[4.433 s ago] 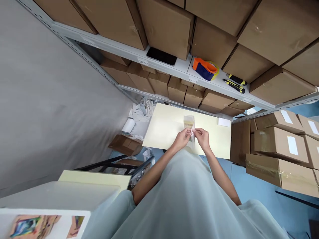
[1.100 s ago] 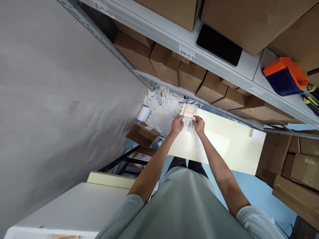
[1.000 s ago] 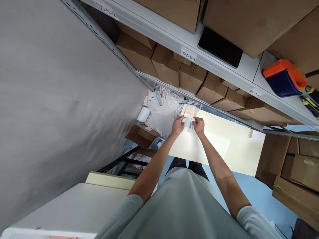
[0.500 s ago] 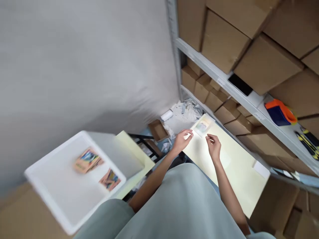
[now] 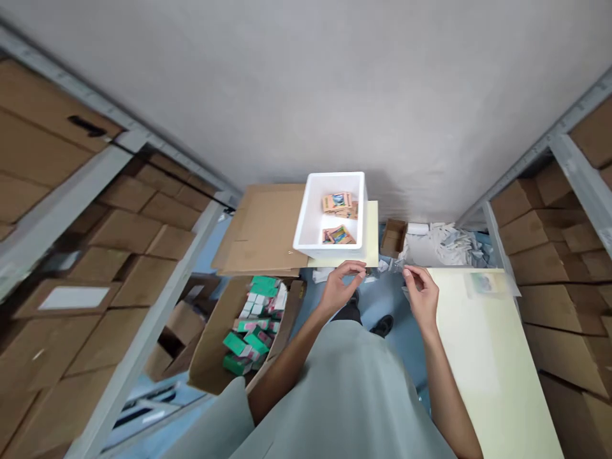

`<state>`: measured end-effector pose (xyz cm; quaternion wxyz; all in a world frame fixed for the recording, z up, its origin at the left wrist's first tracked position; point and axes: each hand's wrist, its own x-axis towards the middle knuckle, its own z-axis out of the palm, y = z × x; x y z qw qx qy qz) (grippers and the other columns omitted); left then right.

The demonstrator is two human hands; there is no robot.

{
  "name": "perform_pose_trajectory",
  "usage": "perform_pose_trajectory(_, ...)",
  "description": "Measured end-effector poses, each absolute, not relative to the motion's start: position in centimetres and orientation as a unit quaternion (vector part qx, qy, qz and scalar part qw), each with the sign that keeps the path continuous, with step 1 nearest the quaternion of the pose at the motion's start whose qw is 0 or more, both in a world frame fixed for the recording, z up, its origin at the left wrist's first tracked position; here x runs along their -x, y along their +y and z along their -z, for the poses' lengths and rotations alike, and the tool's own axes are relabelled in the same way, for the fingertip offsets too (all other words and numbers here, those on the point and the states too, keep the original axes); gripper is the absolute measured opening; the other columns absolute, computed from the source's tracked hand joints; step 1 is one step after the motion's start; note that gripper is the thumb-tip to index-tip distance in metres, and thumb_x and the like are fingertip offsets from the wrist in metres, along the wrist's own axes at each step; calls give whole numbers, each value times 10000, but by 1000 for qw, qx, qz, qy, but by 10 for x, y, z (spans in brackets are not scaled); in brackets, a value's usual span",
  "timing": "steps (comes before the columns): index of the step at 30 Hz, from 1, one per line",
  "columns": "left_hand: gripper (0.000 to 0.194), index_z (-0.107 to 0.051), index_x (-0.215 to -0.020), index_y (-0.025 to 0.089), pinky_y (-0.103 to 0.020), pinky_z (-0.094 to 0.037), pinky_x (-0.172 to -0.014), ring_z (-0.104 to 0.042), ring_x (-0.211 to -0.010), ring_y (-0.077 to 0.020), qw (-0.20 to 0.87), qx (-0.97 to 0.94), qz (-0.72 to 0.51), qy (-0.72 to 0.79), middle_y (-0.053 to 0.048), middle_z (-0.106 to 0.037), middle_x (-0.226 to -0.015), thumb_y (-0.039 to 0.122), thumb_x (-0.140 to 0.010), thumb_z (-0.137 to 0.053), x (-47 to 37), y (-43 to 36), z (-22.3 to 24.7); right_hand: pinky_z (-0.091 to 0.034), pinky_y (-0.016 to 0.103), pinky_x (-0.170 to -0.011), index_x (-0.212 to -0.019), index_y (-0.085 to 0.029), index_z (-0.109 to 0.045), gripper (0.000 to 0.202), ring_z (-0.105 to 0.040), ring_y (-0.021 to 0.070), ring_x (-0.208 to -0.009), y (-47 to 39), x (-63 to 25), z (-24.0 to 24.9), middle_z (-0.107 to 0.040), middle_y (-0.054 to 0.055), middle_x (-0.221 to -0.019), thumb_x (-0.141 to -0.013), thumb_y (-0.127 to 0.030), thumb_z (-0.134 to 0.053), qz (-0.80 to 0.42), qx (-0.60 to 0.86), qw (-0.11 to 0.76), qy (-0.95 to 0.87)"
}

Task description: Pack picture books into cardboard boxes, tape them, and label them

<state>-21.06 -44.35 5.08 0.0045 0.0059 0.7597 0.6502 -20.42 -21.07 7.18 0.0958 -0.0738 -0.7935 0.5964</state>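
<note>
My left hand [image 5: 343,285] is raised over the gap between the tables, fingers curved and thumb slightly apart, with nothing visible in it. Across from it, my right hand [image 5: 422,293] has thumb and fingertips pinched together. Something clear and film-like shows by those fingertips, but I cannot tell whether it is held or lies on the floor below. Ahead of my left hand stands a white plastic bin [image 5: 310,217] holding stacks of small printed picture packs [image 5: 338,236]. A flat clear-wrapped picture pack [image 5: 486,284] lies on the pale yellow table [image 5: 478,357] at my right.
Flattened cardboard [image 5: 268,223] lies left of the bin. Below it, an open carton [image 5: 215,344] contains green and white small boxes. Shelves of brown boxes [image 5: 549,274] flank both sides. A small open box [image 5: 393,238] and a pile of white scraps [image 5: 447,245] sit by the wall.
My view has swung left from the right-hand table toward the white bin. Both hands have moved away from the wrapped pack, which stays on the table.
</note>
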Motion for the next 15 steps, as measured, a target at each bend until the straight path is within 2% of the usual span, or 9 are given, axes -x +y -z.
perform_pose_trajectory(5, 170, -773, -970, 240, -423, -620, -1046, -750, -1179, -252, -75, 78, -662, 742, -98, -800, -1207, 375, -986, -672, 185, -528, -38, -630, 382, -883, -1033, -228, -811, 282, -749, 241, -982, -293, 204, -76, -784, 95, -1058, -1017, -482, -690, -604, -15, 26, -796)
perform_pose_trajectory(8, 200, -759, -887, 245, -424, -612, -1058, -746, -1189, -255, -104, 131, -658, 734, -90, -809, -1200, 354, -987, -624, 176, -584, -20, -631, 372, -883, -1032, -238, -810, 268, -756, 239, -966, -361, 207, -71, -791, 89, -1051, -1026, -466, -669, -596, -78, -37, -798)
perform_pose_trajectory(15, 215, -776, -1015, 243, -412, -620, -1008, -765, -1080, -262, -126, 253, -698, 658, -91, -827, -1113, 426, -925, -705, 153, -723, 57, -646, 349, -873, -1083, -246, -810, 275, -775, 234, -977, -537, 209, -12, -795, 86, -1078, -1034, -437, -618, -514, -209, -201, -808)
